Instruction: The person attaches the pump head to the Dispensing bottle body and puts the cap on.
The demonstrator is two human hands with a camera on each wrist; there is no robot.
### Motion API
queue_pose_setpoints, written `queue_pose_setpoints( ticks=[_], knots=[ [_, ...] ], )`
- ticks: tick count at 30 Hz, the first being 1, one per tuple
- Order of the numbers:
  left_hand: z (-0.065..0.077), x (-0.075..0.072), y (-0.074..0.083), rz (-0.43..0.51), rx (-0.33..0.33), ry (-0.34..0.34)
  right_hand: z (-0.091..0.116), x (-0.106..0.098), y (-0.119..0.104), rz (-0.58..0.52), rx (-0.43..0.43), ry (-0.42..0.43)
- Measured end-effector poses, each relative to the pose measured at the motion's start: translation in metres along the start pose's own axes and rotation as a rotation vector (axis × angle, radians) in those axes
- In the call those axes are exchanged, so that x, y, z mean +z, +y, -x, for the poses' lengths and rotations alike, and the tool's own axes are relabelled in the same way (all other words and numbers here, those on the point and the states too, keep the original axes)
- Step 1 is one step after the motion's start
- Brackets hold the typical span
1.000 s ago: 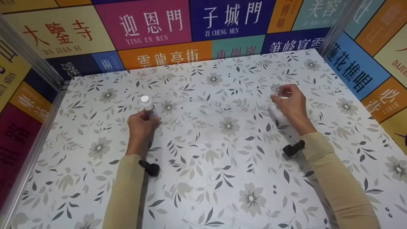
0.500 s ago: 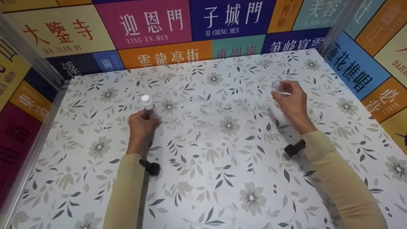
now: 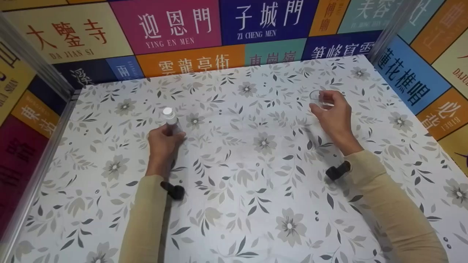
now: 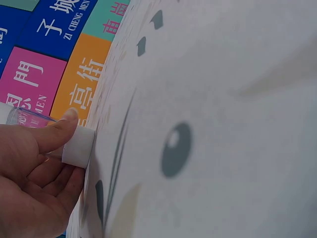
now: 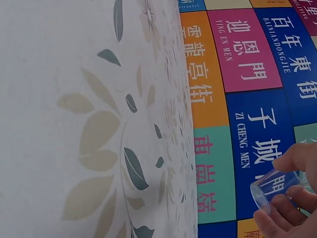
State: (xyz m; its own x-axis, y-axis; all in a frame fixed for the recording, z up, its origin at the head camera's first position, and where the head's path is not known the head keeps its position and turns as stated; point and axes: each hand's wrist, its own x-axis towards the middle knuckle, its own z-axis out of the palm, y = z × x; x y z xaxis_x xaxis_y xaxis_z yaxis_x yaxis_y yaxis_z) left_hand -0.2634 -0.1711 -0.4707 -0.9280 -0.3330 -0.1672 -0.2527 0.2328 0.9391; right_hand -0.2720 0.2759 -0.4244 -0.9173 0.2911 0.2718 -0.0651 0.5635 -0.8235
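Note:
My left hand (image 3: 162, 142) grips a small bottle (image 3: 170, 118) upright on the table, its clear body between white ends. In the left wrist view, the thumb and fingers of the left hand (image 4: 42, 171) wrap the bottle, and its white lower end (image 4: 79, 147) meets the tabletop. On the other side, my right hand (image 3: 334, 115) pinches a small clear plastic cup-shaped piece (image 3: 315, 97) between thumb and fingers. The right wrist view shows this clear piece (image 5: 270, 187) tilted, held in the air, its round end facing away from the palm.
A white cloth with grey flowers and leaves covers the table (image 3: 234, 204). Colourful panels with Chinese lettering (image 3: 164, 27) stand along the back and both sides. A black wrist camera (image 3: 173, 191) sits on the left sleeve, another black camera (image 3: 337, 171) on the right.
The right hand has risen slightly with the clear piece, which now sticks out further to the left of the fingers. The left hand and bottle have stayed in place.

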Motion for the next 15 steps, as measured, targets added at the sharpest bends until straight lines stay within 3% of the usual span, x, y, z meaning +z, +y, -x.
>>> queue_pose_setpoints(
  ticks=[15],
  knots=[
    [0.0, -0.001, 0.0, 0.004, -0.015, -0.014, 0.0, 0.006, -0.016, 0.007, -0.101, 0.019]
  ],
)
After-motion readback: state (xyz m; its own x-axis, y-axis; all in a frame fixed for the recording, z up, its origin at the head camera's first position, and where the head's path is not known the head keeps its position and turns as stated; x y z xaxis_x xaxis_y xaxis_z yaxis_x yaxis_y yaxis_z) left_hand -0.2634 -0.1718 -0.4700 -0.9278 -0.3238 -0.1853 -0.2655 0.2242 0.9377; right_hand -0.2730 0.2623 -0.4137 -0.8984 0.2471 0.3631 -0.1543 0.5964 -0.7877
